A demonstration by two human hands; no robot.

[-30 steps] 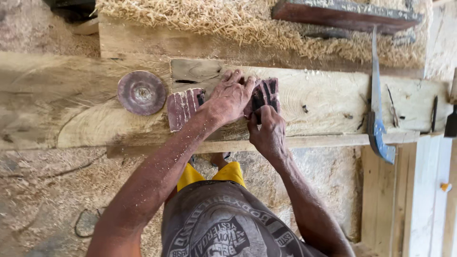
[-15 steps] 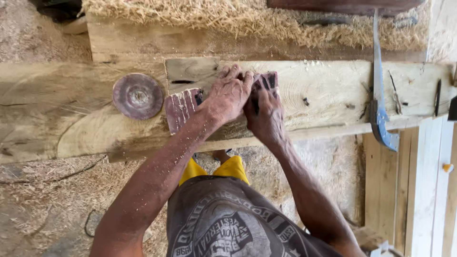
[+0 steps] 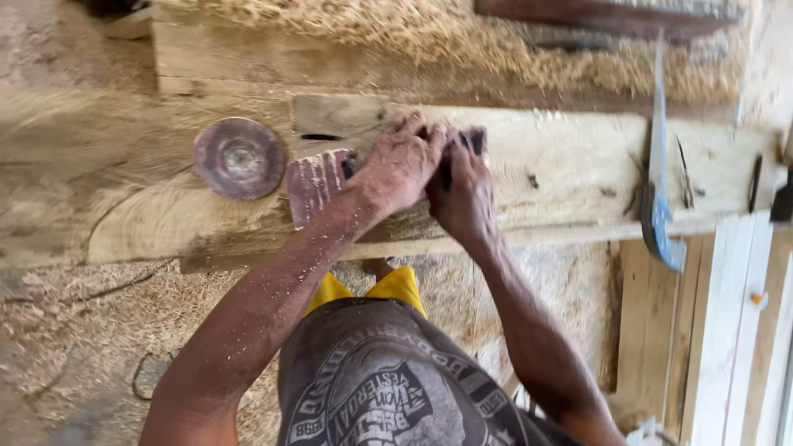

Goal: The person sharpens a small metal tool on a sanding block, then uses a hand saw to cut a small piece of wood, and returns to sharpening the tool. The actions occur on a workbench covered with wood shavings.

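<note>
Sandpaper sheet (image 3: 318, 183), reddish-brown and worn, lies on a pale wooden plank (image 3: 570, 177) across the workbench, pressed flat under both hands. Left hand (image 3: 401, 165) bears down on its middle with fingers spread and curled over the far edge; right hand (image 3: 464, 194) sits just beside it, fingers closed on the sheet's right end. Dust flecks the forearms, and the board around the hands looks smoothed, so sanding seems well under way; the plank's right stretch seems rougher. A round sanding disc (image 3: 239, 158) rests nearby, left; a blue-handled tool (image 3: 661, 177) lies well apart, right.
</note>
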